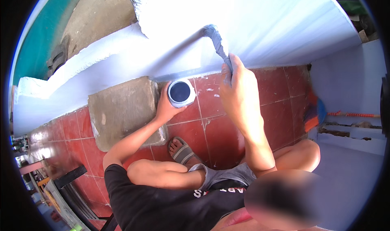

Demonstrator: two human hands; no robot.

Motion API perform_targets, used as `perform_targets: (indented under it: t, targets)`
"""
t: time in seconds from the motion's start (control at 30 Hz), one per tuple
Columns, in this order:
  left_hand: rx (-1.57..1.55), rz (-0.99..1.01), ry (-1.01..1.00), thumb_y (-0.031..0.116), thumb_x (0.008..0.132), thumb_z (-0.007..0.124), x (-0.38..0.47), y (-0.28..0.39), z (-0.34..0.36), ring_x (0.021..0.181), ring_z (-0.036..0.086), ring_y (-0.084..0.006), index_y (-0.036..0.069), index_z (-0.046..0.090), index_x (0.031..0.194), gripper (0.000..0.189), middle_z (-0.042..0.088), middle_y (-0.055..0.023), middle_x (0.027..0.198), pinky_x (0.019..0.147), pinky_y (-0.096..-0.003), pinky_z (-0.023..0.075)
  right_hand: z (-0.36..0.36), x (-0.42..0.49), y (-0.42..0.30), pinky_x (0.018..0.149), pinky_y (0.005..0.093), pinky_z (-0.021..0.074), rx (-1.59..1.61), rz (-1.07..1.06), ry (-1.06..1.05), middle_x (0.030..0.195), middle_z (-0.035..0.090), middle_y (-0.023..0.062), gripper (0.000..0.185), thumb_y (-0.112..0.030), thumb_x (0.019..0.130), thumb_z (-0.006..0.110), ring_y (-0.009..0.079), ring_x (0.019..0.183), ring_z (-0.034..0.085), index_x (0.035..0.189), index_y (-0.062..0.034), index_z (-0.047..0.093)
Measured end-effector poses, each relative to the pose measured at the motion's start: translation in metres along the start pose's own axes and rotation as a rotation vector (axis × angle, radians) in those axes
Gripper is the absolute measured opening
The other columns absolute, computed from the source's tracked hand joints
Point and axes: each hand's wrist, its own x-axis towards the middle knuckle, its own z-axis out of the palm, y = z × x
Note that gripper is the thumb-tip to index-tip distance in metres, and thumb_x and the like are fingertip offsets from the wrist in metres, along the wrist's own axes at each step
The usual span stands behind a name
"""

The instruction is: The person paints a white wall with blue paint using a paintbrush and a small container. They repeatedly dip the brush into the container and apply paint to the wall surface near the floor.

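My left hand [170, 109] is wrapped around a pale round container [191, 99] with an open top and dark contents, low over the red tiles beside a concrete block. My right hand [239, 85] grips a bent, paint-coated tool [218, 43], perhaps a brush or a wrapped rag; its exact kind cannot be told. The tool's far end lies at the pale blue-white wall [262, 27], where it casts a long shadow. Glare washes out much of this wall.
A concrete block [122, 112] lies on the red tiled floor [216, 133], left of the container. White spots mark the tiles. A broom [315, 115] with an orange and blue head is at the right. A black-edged metal frame [70, 176] stands at lower left.
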Motion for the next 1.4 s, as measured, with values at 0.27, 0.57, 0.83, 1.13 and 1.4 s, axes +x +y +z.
perform_targets:
  t: [0.27,0.57,0.83,1.13,1.4]
  targets:
    - [-0.023,0.012,0.019,0.028,0.066,0.1,0.001,-0.002,0.001,0.145,0.047,-0.0391,0.007,0.025,0.162,0.123,0.044,-0.0203,0.157,0.118,-0.049,0.0433,-0.056,0.017,-0.043,0.061,0.0488,0.057,-0.092,-0.275,0.114,0.074,0.067,0.0322,0.03,-0.004,0.102,0.057,0.0479,0.071,0.071,0.122,0.0179,0.061]
    - [0.012,0.041,0.031,0.03,0.066,0.099,-0.001,-0.006,0.0,0.145,0.046,-0.0413,0.008,0.023,0.163,0.125,0.042,-0.0221,0.157,0.118,-0.0505,0.0432,-0.097,0.027,-0.084,0.078,0.0335,0.0513,-0.136,-0.229,0.223,0.085,0.066,0.015,0.034,-0.017,0.107,0.061,0.0168,0.079,0.058,0.13,0.0078,0.064]
    - [0.018,0.025,0.022,0.032,0.067,0.099,0.0,-0.009,0.003,0.146,0.044,-0.0428,0.008,0.022,0.163,0.126,0.041,-0.0231,0.157,0.119,-0.0516,0.0426,-0.1,0.023,-0.081,0.089,0.0304,0.0541,-0.002,-0.391,0.396,0.098,0.073,0.0114,0.037,-0.019,0.111,0.058,0.0149,0.093,0.065,0.134,0.008,0.064]
    - [-0.003,0.034,0.019,0.029,0.068,0.099,0.0,-0.005,0.001,0.146,0.045,-0.0411,0.009,0.022,0.164,0.125,0.041,-0.0224,0.157,0.119,-0.0511,0.0427,-0.031,0.028,-0.056,0.06,0.048,0.0523,-0.019,-0.239,0.267,0.079,0.066,0.03,0.024,-0.009,0.107,0.056,0.0484,0.069,0.065,0.123,0.0087,0.057]
    - [-0.028,0.03,0.011,0.027,0.069,0.099,0.0,-0.004,0.0,0.145,0.046,-0.0397,0.007,0.022,0.163,0.123,0.041,-0.0214,0.157,0.119,-0.0494,0.0422,0.012,0.011,-0.017,0.057,0.0503,0.0504,0.051,-0.067,0.094,0.076,0.064,0.0318,0.03,-0.004,0.105,0.056,0.0482,0.067,0.066,0.13,0.0118,0.054]
